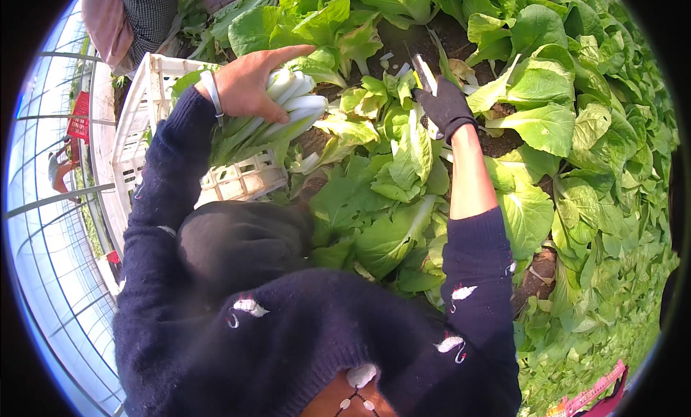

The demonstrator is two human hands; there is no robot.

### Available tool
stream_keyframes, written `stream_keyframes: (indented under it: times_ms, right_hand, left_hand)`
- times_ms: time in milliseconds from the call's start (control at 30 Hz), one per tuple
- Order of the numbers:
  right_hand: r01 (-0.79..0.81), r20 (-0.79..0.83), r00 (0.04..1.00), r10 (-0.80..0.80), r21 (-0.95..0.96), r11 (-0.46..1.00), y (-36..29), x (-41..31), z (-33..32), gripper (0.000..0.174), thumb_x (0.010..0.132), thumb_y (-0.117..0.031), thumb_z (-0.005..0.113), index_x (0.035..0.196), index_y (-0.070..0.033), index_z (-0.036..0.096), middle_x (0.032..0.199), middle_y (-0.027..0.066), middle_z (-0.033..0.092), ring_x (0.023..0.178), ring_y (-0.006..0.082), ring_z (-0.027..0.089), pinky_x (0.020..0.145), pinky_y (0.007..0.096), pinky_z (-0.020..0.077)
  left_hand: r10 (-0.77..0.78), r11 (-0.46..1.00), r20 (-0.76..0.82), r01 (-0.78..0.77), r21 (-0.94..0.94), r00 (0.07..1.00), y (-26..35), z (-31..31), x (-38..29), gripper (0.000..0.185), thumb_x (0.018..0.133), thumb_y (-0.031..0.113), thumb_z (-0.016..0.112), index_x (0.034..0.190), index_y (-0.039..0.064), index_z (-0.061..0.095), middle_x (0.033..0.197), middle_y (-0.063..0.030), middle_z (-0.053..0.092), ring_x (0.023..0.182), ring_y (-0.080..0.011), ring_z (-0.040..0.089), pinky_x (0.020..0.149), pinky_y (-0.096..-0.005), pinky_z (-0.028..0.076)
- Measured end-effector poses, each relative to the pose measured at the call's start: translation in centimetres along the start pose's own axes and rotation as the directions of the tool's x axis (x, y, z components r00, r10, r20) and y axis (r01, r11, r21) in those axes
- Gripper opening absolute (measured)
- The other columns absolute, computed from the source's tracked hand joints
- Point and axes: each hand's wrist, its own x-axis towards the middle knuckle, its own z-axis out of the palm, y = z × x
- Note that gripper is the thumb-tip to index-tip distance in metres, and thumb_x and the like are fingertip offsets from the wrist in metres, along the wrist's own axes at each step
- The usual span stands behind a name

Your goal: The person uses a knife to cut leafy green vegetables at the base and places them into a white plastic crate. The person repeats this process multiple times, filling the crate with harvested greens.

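My bare left hand (248, 85) grips a bunch of leafy greens (294, 101), its white cut stem ends pointing right and its leaves hanging over a white plastic crate (243, 176). On my right hand (445, 106) is a black glove, and the fingers are closed around a knife (425, 74) whose blade points up and away from me. The handle is mostly hidden by the glove. Cut and yellowing leaves (410, 147) lie just below and left of the gloved hand, over dark soil.
Rows of growing leafy plants (545, 114) fill the right side. Another person (146, 22) is close at the upper left, beyond the crate. Farther left are a red crate (79, 117) and a person bending (59, 171). A pink crate (591, 392) shows at the lower right.
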Motion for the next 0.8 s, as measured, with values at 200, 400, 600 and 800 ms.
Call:
stream_keyframes:
  times_ms: [200,400,600,800]
  right_hand:
    - [0.328,0.397,0.894,-0.211,-0.256,0.909,-5.1,-0.6,7.9,0.025,0.077,-0.015,0.050,0.099,-0.007,0.058,0.091,0.0170,0.063,0.086,0.0341,0.061,0.073,0.0415,0.0486]
    - [0.557,0.498,0.773,-0.393,-0.237,0.796,-3.3,-5.6,6.3,0.032,0.078,-0.026,0.057,0.107,-0.013,0.057,0.089,0.0136,0.064,0.083,0.0338,0.061,0.073,0.0421,0.0479]
    - [0.170,0.132,0.979,-0.154,-0.113,0.979,-2.8,-1.1,3.0,0.036,0.079,-0.030,0.060,0.099,-0.001,0.053,0.084,0.0216,0.062,0.079,0.0383,0.059,0.067,0.0452,0.0472]
    - [0.165,-0.058,0.985,-0.164,0.016,0.986,-4.6,3.0,7.5,0.034,0.079,-0.030,0.059,0.100,-0.003,0.055,0.087,0.0230,0.061,0.084,0.0397,0.059,0.072,0.0456,0.0475]
  left_hand:
    - [-0.065,0.997,0.017,0.065,0.036,0.998,0.5,0.0,1.1,0.098,0.053,0.015,0.075,0.139,0.011,0.027,0.120,-0.0204,0.052,0.108,-0.0314,0.053,0.093,-0.0368,0.042]
    - [-0.159,0.961,0.039,0.146,0.233,0.987,-0.2,1.4,4.1,0.103,0.052,0.016,0.072,0.142,0.013,0.020,0.065,-0.0162,0.059,0.065,-0.0327,0.060,0.062,-0.0384,0.049]
    - [-0.119,0.944,0.075,0.090,0.316,0.990,1.2,1.8,5.0,0.099,0.058,0.019,0.071,0.142,0.013,0.019,0.060,-0.0154,0.056,0.058,-0.0321,0.058,0.057,-0.0388,0.047]
    - [-0.258,0.747,-0.165,0.305,0.590,0.952,-1.8,2.9,9.0,0.098,0.064,0.012,0.063,0.143,0.014,0.005,0.057,-0.0158,0.058,0.053,-0.0341,0.058,0.054,-0.0410,0.048]
